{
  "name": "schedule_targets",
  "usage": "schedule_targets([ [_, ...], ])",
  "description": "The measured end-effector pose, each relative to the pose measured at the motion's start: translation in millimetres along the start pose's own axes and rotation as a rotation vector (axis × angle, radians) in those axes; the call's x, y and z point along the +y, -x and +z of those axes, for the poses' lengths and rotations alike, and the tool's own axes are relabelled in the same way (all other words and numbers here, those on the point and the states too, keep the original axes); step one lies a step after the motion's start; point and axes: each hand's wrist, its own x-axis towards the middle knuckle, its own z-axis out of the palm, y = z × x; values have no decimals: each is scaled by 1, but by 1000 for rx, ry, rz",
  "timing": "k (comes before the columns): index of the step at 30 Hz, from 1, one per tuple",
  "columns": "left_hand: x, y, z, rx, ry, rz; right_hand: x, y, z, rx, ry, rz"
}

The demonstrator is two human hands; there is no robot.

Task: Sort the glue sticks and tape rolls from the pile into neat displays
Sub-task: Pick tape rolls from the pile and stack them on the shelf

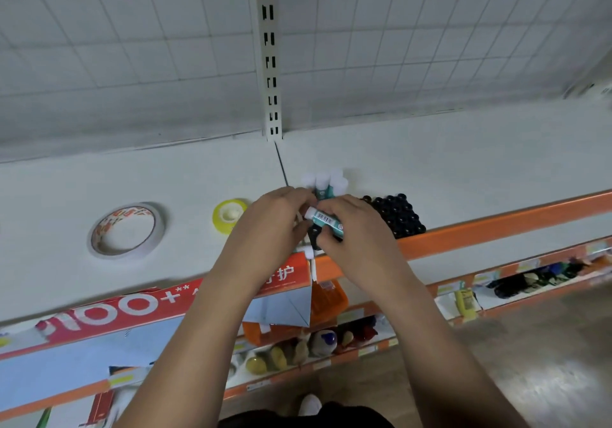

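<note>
- Left hand and right hand both curl round one glue stick, held sideways over the shelf's near edge; a slip would likely drop it.
- Just beyond, knuckles could topple the standing glue sticks.
- Tape rolls lie left, well apart.

Soft even light, blurred fisheye edges

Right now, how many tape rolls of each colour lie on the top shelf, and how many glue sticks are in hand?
Yellow tape roll: 1
White tape roll with orange print: 1
Glue stick, gripped between left hand and right hand: 1
Total: 3
</note>
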Motion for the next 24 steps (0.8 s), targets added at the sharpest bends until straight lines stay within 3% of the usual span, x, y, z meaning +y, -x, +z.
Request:
schedule_targets([
  [5,0,0,7,-54,-36,-24,4,3,-2,-1,-168,61],
  [10,5,2,12,-120,-34,2,4,5,-6,131,-313,102],
  [13,7,4,9,-93,-28,0,4,5,-7,169,-280,79],
  [18,17,5,-9,111,133,85,4,3,-8,169,-194,34],
  [24,28,1,-9,83,155,108,6,2,-6,132,-166,1],
])
